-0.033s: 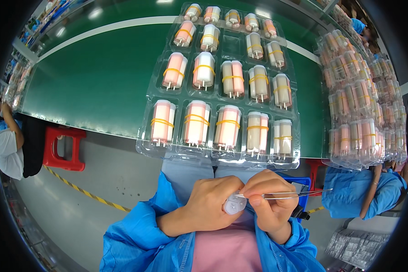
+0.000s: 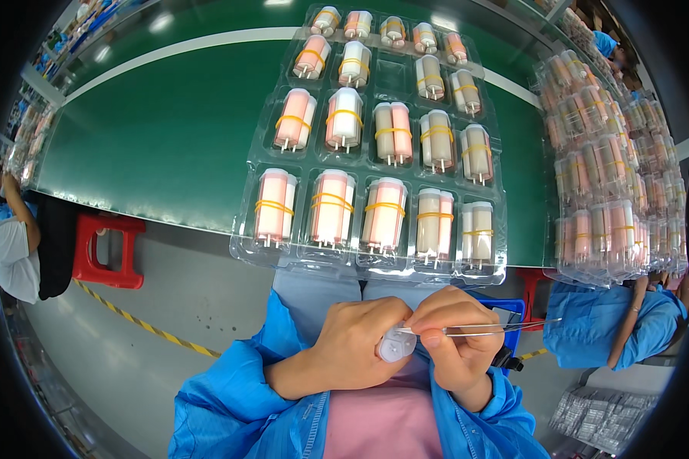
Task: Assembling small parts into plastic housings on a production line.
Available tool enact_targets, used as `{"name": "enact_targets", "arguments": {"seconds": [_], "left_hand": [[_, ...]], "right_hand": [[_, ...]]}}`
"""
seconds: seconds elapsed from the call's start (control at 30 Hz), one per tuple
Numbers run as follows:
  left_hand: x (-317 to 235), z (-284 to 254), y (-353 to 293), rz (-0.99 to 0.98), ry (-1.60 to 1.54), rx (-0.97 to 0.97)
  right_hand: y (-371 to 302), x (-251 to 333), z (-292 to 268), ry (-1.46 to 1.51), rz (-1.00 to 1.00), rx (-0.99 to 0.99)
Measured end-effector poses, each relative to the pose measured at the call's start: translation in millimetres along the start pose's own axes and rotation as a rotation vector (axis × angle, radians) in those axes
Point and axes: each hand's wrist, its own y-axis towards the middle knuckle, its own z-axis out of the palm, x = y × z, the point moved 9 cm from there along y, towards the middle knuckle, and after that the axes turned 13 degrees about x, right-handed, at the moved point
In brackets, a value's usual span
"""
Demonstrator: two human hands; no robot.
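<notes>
Head view: both hands close together at the chest.
Left hand (image 2: 360, 348): grip closed round a small white cylinder (image 2: 396, 346).
Right hand (image 2: 455, 344): pinching thin metal tweezers (image 2: 482, 328) at the cylinder's end.
Change: none; hands and tweezers sit just as before.
Desk (image 2: 168, 130): clear tray (image 2: 375, 260) of banded cylinders.

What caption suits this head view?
Left hand grips a small white cylinder; right hand holds tweezers below a clear tray.

Tray (image 2: 246, 246) sits on desk (image 2: 168, 130) at its near edge, overhanging toward the person, filled with rows of banded cylinder packs (image 2: 384, 214). Stacked trays (image 2: 620, 168) right of it. Left hand (image 2: 356, 344) and right hand (image 2: 455, 344) meet below the tray, small cap (image 2: 396, 346) between them, tweezers (image 2: 497, 327) pointing right. Stool (image 2: 107, 249) on floor, left.
</notes>
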Motion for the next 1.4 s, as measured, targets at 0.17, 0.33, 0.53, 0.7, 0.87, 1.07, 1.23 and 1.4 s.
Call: {"name": "enact_targets", "arguments": {"seconds": [0.17,0.33,0.53,0.7,0.87,1.07,1.23,1.4], "left_hand": [[-1.4,-1.2,-1.1,0.003,-0.011,-0.003],[-1.2,0.4,-1.1,0.010,-0.018,0.011],[-0.1,-0.6,-0.7,-0.003,-0.028,0.023],[0.3,-1.1,-0.2,-0.008,-0.039,0.028],[-0.3,-2.0,0.1,-0.010,-0.037,0.032],[0.8,-1.5,-0.7,-0.008,-0.021,0.030],[1.0,-1.7,-0.1,-0.015,-0.031,0.030],[-2.9,-4.7,1.9,-0.013,-0.035,0.036]], "right_hand": [[0.3,0.5,0.5,0.008,0.001,0.018],[0.2,1.3,0.7,0.022,-0.038,0.028],[2.8,2.1,1.3,0.010,-0.043,0.049],[2.2,2.3,0.2,0.008,-0.050,0.040],[2.7,3.2,0.9,0.009,-0.049,0.039],[3.2,3.4,1.2,-0.015,-0.033,0.038],[3.2,-0.7,-0.2,0.018,-0.005,0.037],[3.7,1.4,-1.1,0.043,-0.030,0.019]]}}
